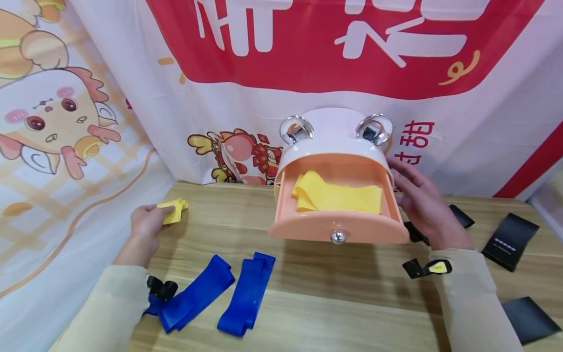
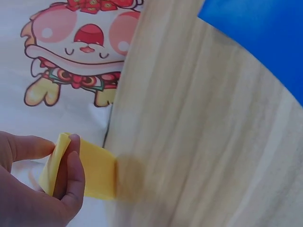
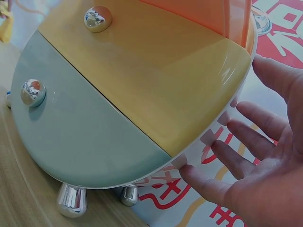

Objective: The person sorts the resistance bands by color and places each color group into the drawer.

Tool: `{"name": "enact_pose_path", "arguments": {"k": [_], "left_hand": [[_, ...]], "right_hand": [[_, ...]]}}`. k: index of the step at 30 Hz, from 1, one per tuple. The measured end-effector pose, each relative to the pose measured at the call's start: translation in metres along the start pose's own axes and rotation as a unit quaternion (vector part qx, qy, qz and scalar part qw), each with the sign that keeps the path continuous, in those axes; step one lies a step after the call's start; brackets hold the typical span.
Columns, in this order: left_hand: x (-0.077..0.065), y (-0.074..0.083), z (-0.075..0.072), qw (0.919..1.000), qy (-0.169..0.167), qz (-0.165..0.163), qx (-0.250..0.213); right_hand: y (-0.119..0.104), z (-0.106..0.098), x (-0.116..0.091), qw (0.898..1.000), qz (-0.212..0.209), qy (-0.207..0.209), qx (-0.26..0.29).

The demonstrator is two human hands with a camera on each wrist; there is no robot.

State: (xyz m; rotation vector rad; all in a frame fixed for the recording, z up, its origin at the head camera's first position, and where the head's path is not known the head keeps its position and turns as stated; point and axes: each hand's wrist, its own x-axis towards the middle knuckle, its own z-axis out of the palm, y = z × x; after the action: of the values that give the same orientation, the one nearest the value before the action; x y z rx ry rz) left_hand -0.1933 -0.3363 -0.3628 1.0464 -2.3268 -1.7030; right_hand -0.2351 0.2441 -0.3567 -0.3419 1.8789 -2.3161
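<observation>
At the table's left edge my left hand pinches a folded yellow band between thumb and fingers. The left wrist view shows this band partly against the tabletop. A small white round drawer cabinet stands at the back, its orange top drawer pulled out. Inside that drawer lies another folded yellow band. My right hand is at the cabinet's right side, its extended fingertips against the white rim. Below, the yellow drawer and green drawer are closed.
Two folded blue bands lie on the front left of the wooden table. Several black folded pieces lie at the right, some near my right forearm. A printed cloth hangs behind the cabinet.
</observation>
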Motion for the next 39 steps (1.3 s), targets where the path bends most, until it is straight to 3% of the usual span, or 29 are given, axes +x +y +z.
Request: {"name": "enact_pose_path", "arguments": {"k": [5, 9, 18, 26, 33, 39], "left_hand": [[-0.01, 0.013, 0.002, 0.9996, -0.007, 0.027, 0.007], [-0.021, 0.021, 0.003, 0.9985, -0.027, 0.045, -0.018], [-0.048, 0.038, 0.01, 0.987, -0.105, 0.102, -0.066], [-0.078, 0.061, 0.025, 0.9744, -0.171, 0.146, 0.0], [-0.098, 0.071, 0.037, 0.9701, -0.185, 0.156, 0.016], [-0.106, 0.075, 0.04, 0.9662, -0.211, 0.147, 0.016]], "right_hand": [[-0.001, -0.001, -0.001, 1.0, -0.001, 0.0, 0.004], [-0.001, 0.0, -0.001, 1.0, 0.003, 0.003, 0.003], [-0.002, 0.002, -0.001, 1.0, 0.009, 0.006, 0.002], [-0.003, 0.001, -0.001, 1.0, 0.014, 0.009, 0.007], [-0.005, 0.001, -0.001, 1.0, 0.022, 0.012, 0.004], [-0.003, -0.002, -0.001, 1.0, 0.02, -0.007, 0.018]]}}
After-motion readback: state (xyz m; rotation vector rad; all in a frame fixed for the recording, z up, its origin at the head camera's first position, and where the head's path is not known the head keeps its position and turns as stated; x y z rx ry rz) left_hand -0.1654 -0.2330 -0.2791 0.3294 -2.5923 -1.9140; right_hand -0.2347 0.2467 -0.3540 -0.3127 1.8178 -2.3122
